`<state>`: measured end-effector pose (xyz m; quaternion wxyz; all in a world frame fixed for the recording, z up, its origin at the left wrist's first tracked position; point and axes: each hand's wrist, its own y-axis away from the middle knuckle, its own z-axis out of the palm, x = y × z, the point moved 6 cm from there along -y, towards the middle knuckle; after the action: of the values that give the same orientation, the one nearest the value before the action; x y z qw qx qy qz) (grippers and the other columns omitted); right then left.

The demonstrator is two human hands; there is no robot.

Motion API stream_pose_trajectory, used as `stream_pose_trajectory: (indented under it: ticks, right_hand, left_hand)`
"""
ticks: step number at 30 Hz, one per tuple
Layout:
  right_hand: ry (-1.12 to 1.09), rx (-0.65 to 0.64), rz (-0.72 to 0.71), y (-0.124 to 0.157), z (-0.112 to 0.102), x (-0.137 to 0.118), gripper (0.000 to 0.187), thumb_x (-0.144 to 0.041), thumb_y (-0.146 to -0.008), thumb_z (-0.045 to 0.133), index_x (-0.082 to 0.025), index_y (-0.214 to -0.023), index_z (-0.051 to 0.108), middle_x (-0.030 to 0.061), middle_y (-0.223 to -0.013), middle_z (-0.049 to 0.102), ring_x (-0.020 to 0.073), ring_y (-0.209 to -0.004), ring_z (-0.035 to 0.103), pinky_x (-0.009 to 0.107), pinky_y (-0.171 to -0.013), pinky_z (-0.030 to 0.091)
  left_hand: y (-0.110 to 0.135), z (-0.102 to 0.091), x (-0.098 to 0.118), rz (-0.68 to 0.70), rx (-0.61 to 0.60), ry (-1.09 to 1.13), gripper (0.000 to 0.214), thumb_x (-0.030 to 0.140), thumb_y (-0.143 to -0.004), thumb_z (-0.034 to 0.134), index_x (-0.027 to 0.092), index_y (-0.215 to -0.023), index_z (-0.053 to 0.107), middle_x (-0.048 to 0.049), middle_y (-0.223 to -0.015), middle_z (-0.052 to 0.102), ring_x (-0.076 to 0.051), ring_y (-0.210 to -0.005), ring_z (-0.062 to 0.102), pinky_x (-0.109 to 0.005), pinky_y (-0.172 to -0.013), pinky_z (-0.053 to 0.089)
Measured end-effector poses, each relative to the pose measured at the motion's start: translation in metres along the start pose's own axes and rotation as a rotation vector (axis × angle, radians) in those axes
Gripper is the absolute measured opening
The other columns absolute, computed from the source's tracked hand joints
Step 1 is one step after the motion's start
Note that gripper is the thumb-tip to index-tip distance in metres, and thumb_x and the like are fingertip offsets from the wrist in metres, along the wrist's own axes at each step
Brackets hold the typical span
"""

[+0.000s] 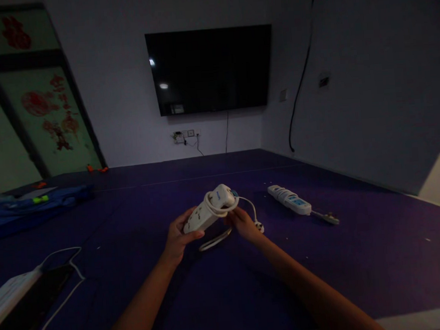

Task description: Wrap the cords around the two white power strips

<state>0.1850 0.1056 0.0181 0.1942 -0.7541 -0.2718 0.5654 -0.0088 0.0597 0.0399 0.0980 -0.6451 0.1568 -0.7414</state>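
My left hand (180, 236) grips the lower end of a white power strip (201, 217), holding it tilted above the purple surface. The white cord (214, 210) loops around the strip's upper end. Close to that end, my right hand (242, 224) has its fingers closed by the cord, partly hidden behind the strip. A free length of cord runs down to a plug (259, 227) beside the right wrist. Another loop of cord (215, 241) hangs below the strip. Further right lies a second white power strip (289, 199) with its cord wound around it.
The purple surface (362, 255) stretches to the walls. At the lower left are a white box-like strip (14, 295), a dark flat object (34, 303) and a loose white cable (60, 307). Blue cloth (56, 199) lies at far left. A television (211, 70) hangs ahead.
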Motion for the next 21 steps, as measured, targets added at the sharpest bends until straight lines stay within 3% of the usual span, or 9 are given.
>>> stream_pose_trajectory:
  ticks: [4, 6, 15, 21]
  right_hand:
    - [-0.135, -0.069, 0.072, 0.002, 0.016, -0.001, 0.042, -0.049, -0.088, 0.039, -0.016, -0.113, 0.05, -0.0007, -0.065, 0.058, 0.0118, -0.054, 0.05, 0.024, -0.051, 0.041]
    - [-0.18, -0.105, 0.069, 0.003, 0.021, -0.004, 0.041, -0.045, -0.086, 0.045, -0.017, -0.115, 0.048, -0.001, -0.068, 0.058, 0.0113, -0.056, 0.051, 0.024, -0.053, 0.041]
    - [-0.4, -0.271, 0.242, 0.009, 0.038, -0.007, 0.03, -0.038, -0.074, 0.062, -0.017, -0.094, 0.055, -0.0008, -0.069, 0.064, 0.0105, -0.058, 0.057, 0.025, -0.058, 0.043]
    - [-0.397, -0.442, 0.401, 0.027, 0.068, 0.011, 0.026, -0.039, -0.075, 0.059, -0.017, -0.085, 0.052, -0.002, -0.061, 0.063, 0.0103, -0.051, 0.056, 0.022, -0.05, 0.039]
  left_hand:
    - [-0.002, -0.01, -0.002, -0.029, 0.197, 0.113, 0.07, 0.022, -0.044, 0.079, 0.015, -0.112, 0.063, -0.0083, -0.11, 0.068, -0.028, -0.105, 0.059, -0.036, -0.089, 0.046]
    - [-0.003, -0.013, -0.003, -0.029, 0.283, 0.154, 0.07, 0.021, -0.043, 0.08, 0.016, -0.111, 0.064, -0.008, -0.11, 0.068, -0.028, -0.106, 0.059, -0.035, -0.089, 0.045]
    - [-0.004, -0.025, -0.014, -0.076, 0.476, 0.195, 0.064, 0.019, -0.044, 0.078, 0.017, -0.108, 0.066, -0.0044, -0.102, 0.07, -0.022, -0.095, 0.062, -0.029, -0.081, 0.046]
    - [-0.003, -0.045, -0.027, -0.205, 0.625, 0.173, 0.065, 0.025, -0.049, 0.076, 0.02, -0.112, 0.065, -0.0013, -0.081, 0.069, -0.014, -0.061, 0.061, -0.022, -0.052, 0.042]
